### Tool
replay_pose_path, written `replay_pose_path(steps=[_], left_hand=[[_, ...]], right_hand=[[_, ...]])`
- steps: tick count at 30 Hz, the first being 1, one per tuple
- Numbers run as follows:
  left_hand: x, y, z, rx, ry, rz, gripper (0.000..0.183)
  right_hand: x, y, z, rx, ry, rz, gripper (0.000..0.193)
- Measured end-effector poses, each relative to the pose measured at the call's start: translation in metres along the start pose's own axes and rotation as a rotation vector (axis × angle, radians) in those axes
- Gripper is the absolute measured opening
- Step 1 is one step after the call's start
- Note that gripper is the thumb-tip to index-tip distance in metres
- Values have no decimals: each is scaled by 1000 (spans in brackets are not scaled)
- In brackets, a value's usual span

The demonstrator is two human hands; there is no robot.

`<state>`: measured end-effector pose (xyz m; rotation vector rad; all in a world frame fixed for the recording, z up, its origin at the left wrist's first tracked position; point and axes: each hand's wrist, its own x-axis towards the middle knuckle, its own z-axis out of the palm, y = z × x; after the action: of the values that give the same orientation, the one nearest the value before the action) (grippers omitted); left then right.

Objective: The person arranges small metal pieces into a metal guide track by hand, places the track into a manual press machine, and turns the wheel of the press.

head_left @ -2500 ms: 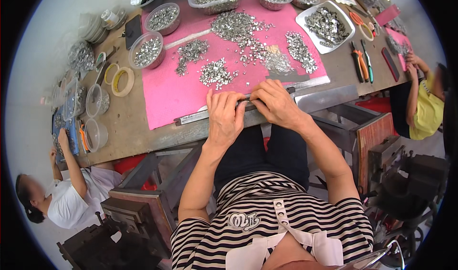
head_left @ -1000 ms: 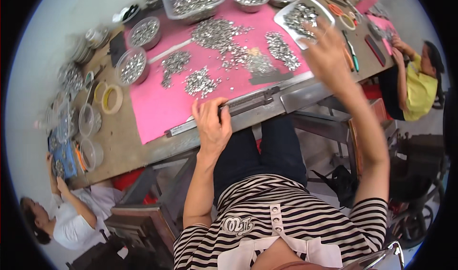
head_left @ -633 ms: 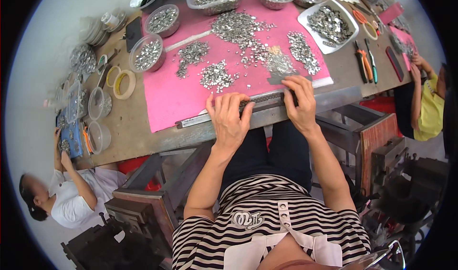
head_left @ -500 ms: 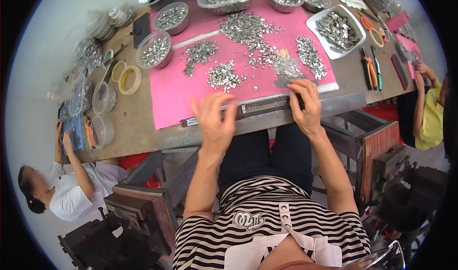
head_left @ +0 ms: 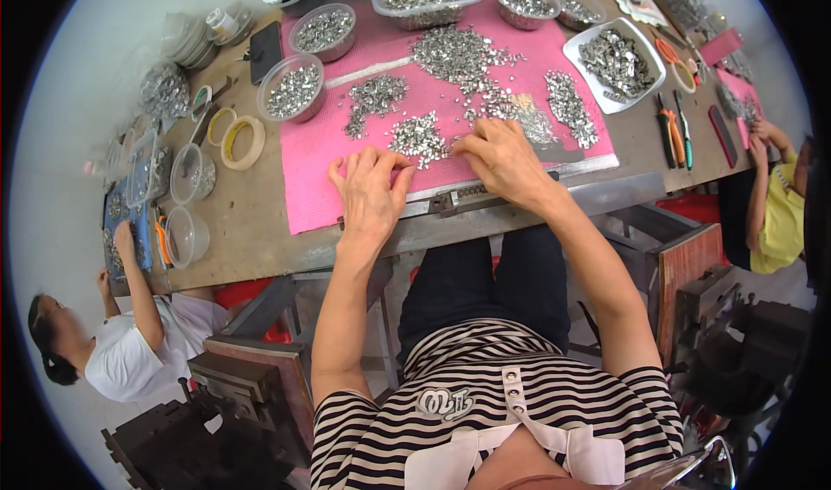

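Note:
My right hand (head_left: 511, 165) reaches across the pink mat (head_left: 303, 183), thumb and fingertips pinched together at the right edge of a small pile of shiny metal pieces (head_left: 418, 138). Whatever the pinch holds is too small to make out. My left hand (head_left: 370, 197) rests on the mat at that pile's near left side, fingers apart and bent, with nothing visible in them. Along the bench's front edge, between my wrists, lies a narrow metal rail (head_left: 417, 208) with a small dark block (head_left: 443, 203) on it.
More loose metal pieces (head_left: 454, 57) cover the mat's far part. Tubs of pieces (head_left: 294, 92) and a white tray (head_left: 576, 53) stand around it. Tape rolls (head_left: 242, 142) lie left, pliers (head_left: 669, 131) right. People work at both sides, one in white (head_left: 160, 351), one in yellow (head_left: 779, 217).
My right hand has left the rail's right end and moved left and forward to the small pile. My left hand has come down onto the mat, slightly left. The dark block on the rail is now uncovered.

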<state>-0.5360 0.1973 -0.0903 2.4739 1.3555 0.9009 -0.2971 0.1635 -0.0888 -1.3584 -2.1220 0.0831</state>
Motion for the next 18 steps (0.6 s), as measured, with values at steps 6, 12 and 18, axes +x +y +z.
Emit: replay_pose_path(steps=[6, 12, 18], left_hand=[[1, -1, 5, 57, 26, 33, 10], [2, -3, 5, 61, 9, 55, 9], [1, -3, 3, 19, -11, 17, 7]], right_hand=[[3, -6, 5, 51, 25, 20, 12], [7, -3, 7, -57, 25, 14, 13], [8, -10, 10, -28, 66, -32, 11]])
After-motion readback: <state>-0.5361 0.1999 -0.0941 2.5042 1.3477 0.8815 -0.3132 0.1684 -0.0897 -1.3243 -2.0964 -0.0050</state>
